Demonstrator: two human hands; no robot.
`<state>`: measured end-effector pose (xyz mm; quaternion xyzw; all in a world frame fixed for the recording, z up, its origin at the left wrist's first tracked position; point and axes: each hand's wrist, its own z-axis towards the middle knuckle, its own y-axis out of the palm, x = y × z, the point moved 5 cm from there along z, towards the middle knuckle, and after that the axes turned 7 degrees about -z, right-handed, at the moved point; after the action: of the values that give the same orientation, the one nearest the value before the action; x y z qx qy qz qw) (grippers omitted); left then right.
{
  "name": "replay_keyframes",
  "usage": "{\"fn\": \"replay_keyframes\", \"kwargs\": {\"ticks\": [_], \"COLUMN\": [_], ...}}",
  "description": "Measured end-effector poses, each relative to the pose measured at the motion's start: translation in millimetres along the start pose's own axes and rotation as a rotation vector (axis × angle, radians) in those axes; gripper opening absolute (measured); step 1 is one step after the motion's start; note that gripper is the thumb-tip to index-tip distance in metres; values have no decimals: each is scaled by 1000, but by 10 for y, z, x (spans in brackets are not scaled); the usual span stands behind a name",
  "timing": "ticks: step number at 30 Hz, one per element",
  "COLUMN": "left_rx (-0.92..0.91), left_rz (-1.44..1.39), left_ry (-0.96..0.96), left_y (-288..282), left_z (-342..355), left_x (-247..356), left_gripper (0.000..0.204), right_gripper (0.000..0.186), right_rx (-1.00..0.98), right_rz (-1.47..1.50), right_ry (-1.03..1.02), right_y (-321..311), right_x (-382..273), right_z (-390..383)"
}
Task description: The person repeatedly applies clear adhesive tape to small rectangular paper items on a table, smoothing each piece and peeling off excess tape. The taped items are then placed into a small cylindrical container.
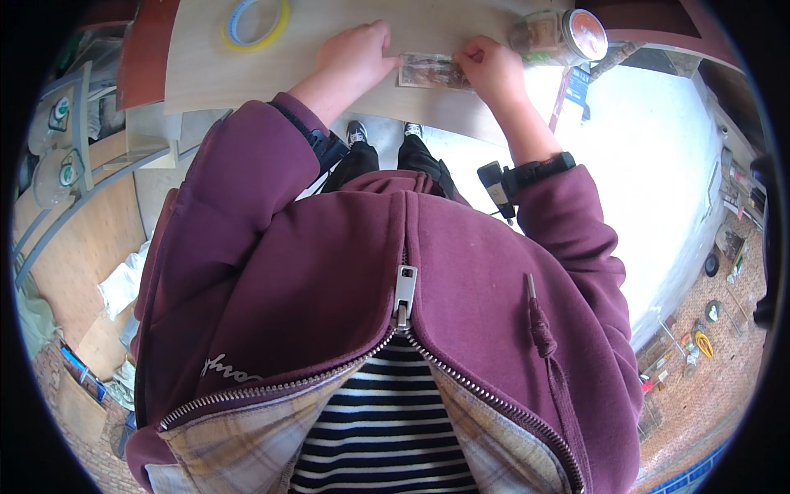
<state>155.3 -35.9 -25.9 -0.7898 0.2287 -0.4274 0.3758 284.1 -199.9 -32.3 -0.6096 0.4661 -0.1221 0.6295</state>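
A worn brownish banknote is stretched between my two hands, over the pale wooden tabletop. My left hand is closed, its thumb at the note's upper left corner; what its curled fingers do underneath is hidden. At the other end, my right hand pinches the note between thumb and bent fingers. Close beyond the right hand is a clear jar with a orange-and-white lid, and paper-like things show inside it.
A yellow-edged roll of tape lies at the table's far left. Dark straps with small devices sit on both my wrists. Shelving with clear containers stands to the left. Cables and small items are scattered over the brick floor at right.
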Motion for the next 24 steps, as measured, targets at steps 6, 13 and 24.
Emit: {"fn": "replay_keyframes", "kwargs": {"ticks": [6, 13, 24], "left_rx": [168, 1, -120], "left_rz": [-151, 42, -546], "left_ry": [378, 432, 391], "left_y": [29, 212, -260], "left_z": [-9, 97, -136], "left_x": [235, 372, 576], "left_gripper": [36, 31, 16], "right_gripper": [19, 37, 26], "right_rx": [81, 227, -286], "right_rz": [-31, -142, 212], "right_ry": [-100, -527, -152], "right_y": [-96, -169, -631], "right_x": [-25, -244, -507], "right_z": [-61, -141, -225]}}
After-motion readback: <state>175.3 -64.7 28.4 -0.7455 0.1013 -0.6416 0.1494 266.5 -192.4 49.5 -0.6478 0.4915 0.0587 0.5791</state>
